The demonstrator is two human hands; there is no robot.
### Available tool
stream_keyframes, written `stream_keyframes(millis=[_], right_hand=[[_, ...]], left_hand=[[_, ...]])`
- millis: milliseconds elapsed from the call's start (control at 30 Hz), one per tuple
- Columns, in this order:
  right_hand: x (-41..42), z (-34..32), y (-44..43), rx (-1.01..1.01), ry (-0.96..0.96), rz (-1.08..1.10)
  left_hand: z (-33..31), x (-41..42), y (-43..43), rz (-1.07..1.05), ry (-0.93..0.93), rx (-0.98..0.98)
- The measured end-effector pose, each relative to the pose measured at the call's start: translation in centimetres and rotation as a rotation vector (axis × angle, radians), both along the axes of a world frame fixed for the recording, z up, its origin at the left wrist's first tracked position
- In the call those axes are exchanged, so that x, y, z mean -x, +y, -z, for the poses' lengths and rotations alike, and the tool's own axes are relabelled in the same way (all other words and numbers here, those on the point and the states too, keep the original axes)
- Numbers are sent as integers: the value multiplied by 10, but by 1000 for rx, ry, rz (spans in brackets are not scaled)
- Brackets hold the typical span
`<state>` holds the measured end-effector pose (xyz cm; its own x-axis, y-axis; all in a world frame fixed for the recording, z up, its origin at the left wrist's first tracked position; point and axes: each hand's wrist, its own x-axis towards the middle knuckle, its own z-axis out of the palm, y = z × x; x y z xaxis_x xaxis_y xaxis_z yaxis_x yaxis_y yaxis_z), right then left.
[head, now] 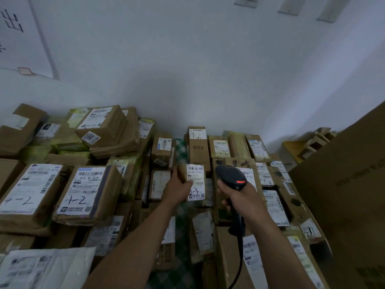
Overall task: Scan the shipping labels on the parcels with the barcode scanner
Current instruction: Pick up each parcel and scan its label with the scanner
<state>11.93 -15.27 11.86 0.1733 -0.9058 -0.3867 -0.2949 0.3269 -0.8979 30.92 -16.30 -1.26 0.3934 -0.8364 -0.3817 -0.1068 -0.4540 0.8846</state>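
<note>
My left hand [177, 187] grips a small brown parcel [192, 182] by its left edge and holds it up, its white shipping label [195, 178] facing me with a barcode at the top and handwriting near the bottom. My right hand [237, 200] grips a black barcode scanner [231, 177] by the handle, just right of the parcel. A red light glows on the scanner's head, and its cable [239, 261] hangs down toward the bottom edge. The scanner's head sits beside the label, a short gap apart.
Labelled cardboard parcels [83, 190] are piled all around against a white wall. Two big boxes marked by hand lie at the left. A row of slim boxes [270, 205] lies at the right, beside a large plain carton [350, 184]. A white mailer bag [41, 268] is at bottom left.
</note>
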Motion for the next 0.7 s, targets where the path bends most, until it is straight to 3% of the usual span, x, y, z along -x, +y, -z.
stream_keyframes(millis=[133,300,700], right_hand=[[-1,13,-12,-19,12,0],[-6,24,-21,-41,26,-19],[-31,36,-23,-57,-8,-45]], left_hand=[[11,16,-19,85,173,-74],[37,33,-34,196,154,-121],[44,14,-36,167,164,-91]])
